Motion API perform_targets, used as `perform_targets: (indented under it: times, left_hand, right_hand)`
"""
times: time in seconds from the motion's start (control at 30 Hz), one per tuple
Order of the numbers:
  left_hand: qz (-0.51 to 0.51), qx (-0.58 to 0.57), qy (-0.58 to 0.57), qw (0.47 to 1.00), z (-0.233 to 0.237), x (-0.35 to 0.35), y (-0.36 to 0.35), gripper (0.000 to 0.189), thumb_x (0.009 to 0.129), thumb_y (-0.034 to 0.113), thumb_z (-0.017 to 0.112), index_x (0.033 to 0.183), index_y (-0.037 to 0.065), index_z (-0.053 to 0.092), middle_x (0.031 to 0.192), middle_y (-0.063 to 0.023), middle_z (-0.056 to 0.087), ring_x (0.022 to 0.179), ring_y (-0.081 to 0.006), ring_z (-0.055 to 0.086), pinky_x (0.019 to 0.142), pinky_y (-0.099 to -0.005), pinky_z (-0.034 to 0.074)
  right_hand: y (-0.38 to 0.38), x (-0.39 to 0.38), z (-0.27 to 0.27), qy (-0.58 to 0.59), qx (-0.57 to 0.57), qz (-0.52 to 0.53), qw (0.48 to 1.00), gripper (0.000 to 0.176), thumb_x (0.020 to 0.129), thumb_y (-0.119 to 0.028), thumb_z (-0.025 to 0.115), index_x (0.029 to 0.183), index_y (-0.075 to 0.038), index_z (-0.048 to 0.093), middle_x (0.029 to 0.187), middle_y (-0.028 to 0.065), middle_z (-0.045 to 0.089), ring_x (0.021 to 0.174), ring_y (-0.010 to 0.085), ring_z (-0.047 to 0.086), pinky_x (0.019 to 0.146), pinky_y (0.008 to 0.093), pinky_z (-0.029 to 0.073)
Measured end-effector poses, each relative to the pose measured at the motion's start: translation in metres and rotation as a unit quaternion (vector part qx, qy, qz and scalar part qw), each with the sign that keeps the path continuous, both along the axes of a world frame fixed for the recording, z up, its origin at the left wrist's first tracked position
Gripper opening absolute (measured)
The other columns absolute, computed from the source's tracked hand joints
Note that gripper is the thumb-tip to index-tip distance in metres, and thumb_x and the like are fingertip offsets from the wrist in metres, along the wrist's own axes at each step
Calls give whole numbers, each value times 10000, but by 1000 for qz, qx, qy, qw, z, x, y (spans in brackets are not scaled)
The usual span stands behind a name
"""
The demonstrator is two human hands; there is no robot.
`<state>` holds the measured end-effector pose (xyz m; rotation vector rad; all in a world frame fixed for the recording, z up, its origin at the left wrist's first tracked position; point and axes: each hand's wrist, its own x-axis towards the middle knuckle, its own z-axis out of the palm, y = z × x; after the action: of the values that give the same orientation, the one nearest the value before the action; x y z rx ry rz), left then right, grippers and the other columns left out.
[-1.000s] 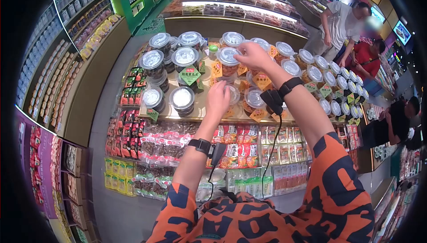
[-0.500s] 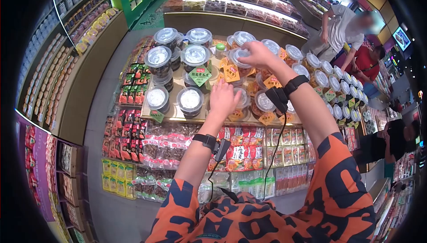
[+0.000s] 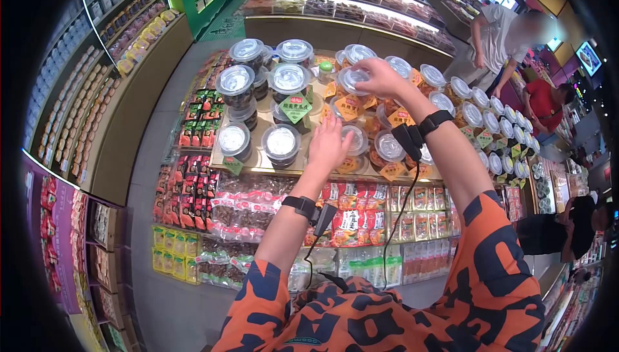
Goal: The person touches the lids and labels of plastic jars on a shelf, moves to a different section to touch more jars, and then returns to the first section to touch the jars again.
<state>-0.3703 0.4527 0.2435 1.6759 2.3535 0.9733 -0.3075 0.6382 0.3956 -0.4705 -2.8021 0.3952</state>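
Note:
My right hand (image 3: 380,77) reaches over the display stand and has its fingers curled on the lid rim of a clear plastic tub (image 3: 352,81). An orange label card (image 3: 348,108) is just below that tub. My left hand (image 3: 329,144) is lower, fingers stretched and apart, resting beside another lidded tub (image 3: 355,140); thumb close to its lid. Left of it stand tubs of dark food, such as one at the front (image 3: 281,146), and a green label card (image 3: 296,107). A small green-capped container (image 3: 325,69) sits behind the left hand.
More lidded tubs (image 3: 472,115) line the stand to the right. Bagged snacks (image 3: 354,213) hang along its front. Tall shelves (image 3: 71,94) rise at left, a lit counter (image 3: 348,33) at back. A person in a grey shirt (image 3: 496,33) and one in red (image 3: 543,106) stand at right.
The view has shifted slightly, so the stand appears a little farther right. Both hands keep nearly the same places; the left hand's fingers remain spread and the right stays on the tub lid.

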Motion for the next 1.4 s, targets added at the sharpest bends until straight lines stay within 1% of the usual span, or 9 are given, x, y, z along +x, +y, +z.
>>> perform_targets:
  times: [0.23, 0.37, 0.5, 0.63, 0.77, 0.97, 1.17, 1.33, 1.4]
  left_hand:
    - [-24, 63, -97, 993, 15, 1, -52, 585, 979, 352, 457, 1390, -60, 396, 1461, -248, 377, 1387, -355, 329, 1139, -437, 269]
    - [-4, 111, -254, 961, 32, 21, -146, 468, 958, 242, 546, 1326, -42, 501, 1371, -238, 499, 1314, -322, 459, 1076, -349, 362]
    - [124, 46, -321, 938, 0, 45, -259, 433, 943, 205, 578, 1309, -22, 533, 1320, -188, 570, 1212, -243, 561, 1010, -326, 421]
    - [234, 53, -381, 893, -36, 76, -366, 425, 955, 168, 567, 1312, -57, 519, 1293, -179, 589, 1186, -218, 566, 1006, -314, 422]
    - [335, 101, -415, 840, -19, 100, -421, 402, 971, 124, 538, 1309, -91, 504, 1298, -193, 573, 1221, -231, 538, 1035, -311, 405]
    - [329, 191, -508, 773, 17, 98, -426, 437, 998, 161, 482, 1364, -74, 438, 1358, -181, 524, 1255, -258, 517, 1067, -345, 396]
    - [198, 193, -624, 731, 21, 35, -384, 501, 1012, 204, 408, 1424, -71, 329, 1414, -191, 465, 1270, -268, 508, 1079, -355, 384]
    - [69, 198, -758, 617, -12, -32, -328, 527, 1002, 235, 400, 1440, -41, 300, 1471, -198, 381, 1345, -282, 417, 1116, -374, 338]
    - [12, 215, -836, 505, -27, -49, -295, 523, 999, 244, 397, 1435, -26, 292, 1469, -204, 370, 1335, -305, 416, 1092, -397, 372]
  right_hand:
    - [-3, 5, -7, 51, -25, 11, 998, 522, 702, -280, 696, 1144, -8, 641, 1095, 219, 658, 1017, 353, 633, 902, 394, 496]
    - [-26, 23, -9, 122, -44, -5, 992, 485, 751, -241, 654, 1173, -5, 611, 1141, 203, 637, 1084, 347, 598, 948, 395, 469]
    - [-46, 47, -18, 242, -30, 36, 969, 400, 801, -173, 618, 1168, -14, 604, 1129, 196, 621, 1123, 338, 566, 980, 403, 443]
    - [-66, 53, -29, 318, -30, 47, 946, 307, 816, -137, 619, 1099, -16, 623, 1065, 152, 645, 1034, 313, 609, 905, 393, 483]
    - [-105, 35, -40, 312, -115, 82, 939, 212, 827, -142, 611, 1000, -27, 656, 946, 136, 658, 893, 298, 641, 779, 372, 514]
    - [-163, -3, -53, 183, -136, 72, 971, 322, 785, -286, 641, 961, -17, 658, 945, 171, 657, 916, 336, 635, 802, 424, 507]
    - [-193, -41, -61, 27, -71, -16, 997, 364, 745, -270, 637, 985, 2, 664, 978, 219, 660, 960, 365, 634, 828, 440, 514]
    - [-218, -78, -81, -61, 5, -100, 993, 351, 761, -291, 616, 965, -10, 672, 1011, 203, 655, 965, 377, 632, 826, 470, 520]
    - [-226, -85, -91, -48, 46, -126, 990, 349, 767, -294, 621, 971, -15, 669, 1018, 198, 647, 974, 374, 621, 821, 467, 521]
